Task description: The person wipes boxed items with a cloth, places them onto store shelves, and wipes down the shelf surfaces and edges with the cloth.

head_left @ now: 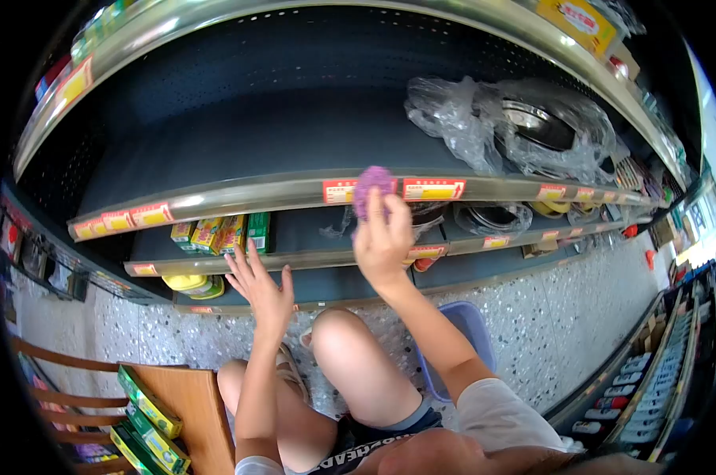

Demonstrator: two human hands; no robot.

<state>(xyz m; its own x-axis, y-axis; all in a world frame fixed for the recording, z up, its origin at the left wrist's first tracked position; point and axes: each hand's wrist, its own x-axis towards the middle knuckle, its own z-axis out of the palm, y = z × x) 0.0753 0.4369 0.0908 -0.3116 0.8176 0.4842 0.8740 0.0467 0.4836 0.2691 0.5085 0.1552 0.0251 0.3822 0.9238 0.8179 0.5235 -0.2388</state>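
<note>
A purple cloth (371, 188) is gripped in the fingers of my right hand (384, 241). It lies against the front edge of the upper shelf (255, 192), between two red and yellow price labels, partly covering the left one. My left hand (259, 291) has its fingers spread and holds nothing. It is just in front of the lower shelf's edge (326, 259), below the green and yellow boxes (223, 233); whether it touches the edge I cannot tell.
Plastic-wrapped metal pans (536, 127) sit on the upper shelf at the right. A purple basin (477, 332) stands on the floor beside my right arm. At the lower left, a wooden chair (192, 404) holds green boxes (152, 419). A yellow bottle (196, 286) lies on the bottom shelf.
</note>
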